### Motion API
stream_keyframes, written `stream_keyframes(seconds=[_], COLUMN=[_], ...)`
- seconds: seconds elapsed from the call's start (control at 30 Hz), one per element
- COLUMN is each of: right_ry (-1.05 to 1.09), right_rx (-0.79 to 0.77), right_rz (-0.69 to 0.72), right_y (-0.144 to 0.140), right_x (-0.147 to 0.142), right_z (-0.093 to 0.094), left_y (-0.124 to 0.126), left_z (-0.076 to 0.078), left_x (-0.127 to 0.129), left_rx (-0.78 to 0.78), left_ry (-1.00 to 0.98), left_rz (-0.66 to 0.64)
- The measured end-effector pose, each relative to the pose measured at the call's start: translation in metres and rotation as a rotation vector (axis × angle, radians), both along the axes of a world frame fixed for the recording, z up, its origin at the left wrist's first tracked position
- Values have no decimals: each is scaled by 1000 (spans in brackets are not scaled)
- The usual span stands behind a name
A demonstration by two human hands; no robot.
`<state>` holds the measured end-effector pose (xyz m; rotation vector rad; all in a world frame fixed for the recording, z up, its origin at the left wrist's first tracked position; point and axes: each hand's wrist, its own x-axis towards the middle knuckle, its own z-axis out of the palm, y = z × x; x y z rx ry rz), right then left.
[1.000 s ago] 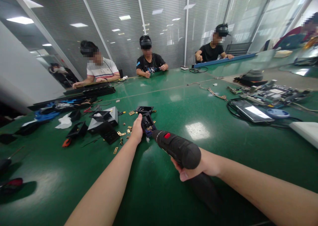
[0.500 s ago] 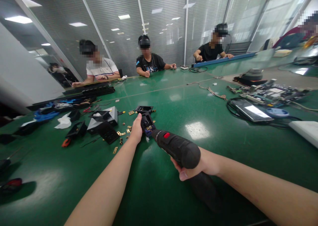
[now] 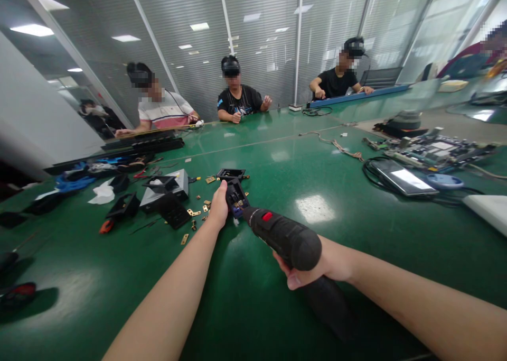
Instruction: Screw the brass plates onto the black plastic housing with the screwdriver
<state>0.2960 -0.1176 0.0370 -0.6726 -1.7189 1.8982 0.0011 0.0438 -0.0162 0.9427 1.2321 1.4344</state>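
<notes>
My left hand (image 3: 219, 205) is closed around the left side of a small black plastic housing (image 3: 236, 194) with metal parts inside it. In my right hand (image 3: 303, 271) is a black cordless drill (image 3: 283, 238) with a red switch, gripped by its handle. The drill's nose points into the near end of the housing; the bit's tip is too small to make out. Brass plates (image 3: 193, 212) and small brass fittings lie scattered left of my left hand. Just beyond the housing sits a second black housing (image 3: 231, 174).
To the left are a grey box (image 3: 180, 184), black plastic parts (image 3: 172, 211) and blue gloves (image 3: 73, 181). A phone (image 3: 402, 175) with coiled cable and a circuit board (image 3: 439, 147) lie right. Several people sit across the green table (image 3: 376, 234).
My hands, the drill and the housing hold nearly the same position. Across the table, the middle person's hand has lifted off the surface, and the left person has shifted an arm.
</notes>
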Motion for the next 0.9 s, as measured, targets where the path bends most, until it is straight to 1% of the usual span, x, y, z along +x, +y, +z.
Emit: stream_keyframes(seconds=[0.27,0.53,0.73,0.9], right_ry=[-33,-8,-3,-5], right_rx=[37,20,39,44], right_rz=[31,-5,19,22], right_y=[7,1,4,3], right_x=[-1,0,0,0], right_z=[-12,-2,-2,0], left_y=[-1,0,3,2], left_z=[3,1,-1,0], left_x=[3,2,2,2], left_rx=[22,35,27,45], left_ry=[-11,-8,-16,-18], left_rz=[12,-1,5,15])
